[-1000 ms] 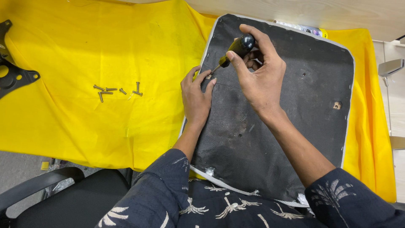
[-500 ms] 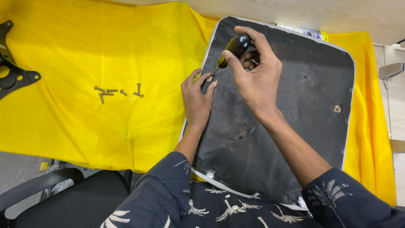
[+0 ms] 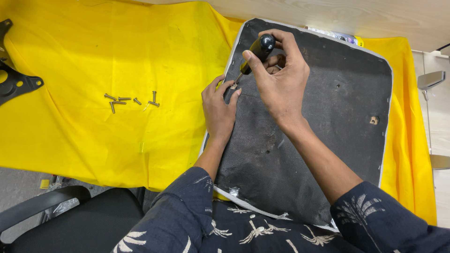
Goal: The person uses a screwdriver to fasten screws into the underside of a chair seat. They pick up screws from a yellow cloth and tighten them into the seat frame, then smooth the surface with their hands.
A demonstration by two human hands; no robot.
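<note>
While the right hand (image 3: 281,79) closes its fingers around a screwdriver with a black rounded handle (image 3: 260,47), the thin shaft points down and to the left, and its tip meets a small screw (image 3: 233,86) near the left edge of a black fabric-covered seat panel with a grey stapled border (image 3: 328,140). The left hand (image 3: 219,107) lies flat on this panel just beside the tip, half open, and its thumb and first finger pinch lightly at the screw; how firm the pinch is, I cannot tell. At the far edge of the panel, a thin package with a clear wrap and a yellow end (image 3: 340,37) lies partly hidden behind it. A bright yellow cloth (image 3: 117,56) covers the table under the panel. On the cloth, well to the left of the hands, lie several loose dark metal screws (image 3: 129,100) in a small group. At the far left edge there is a black metal bracket (image 3: 14,82). Near the person, at the lower left, a black armrest of a chair (image 3: 42,206) shows above the grey floor.
</note>
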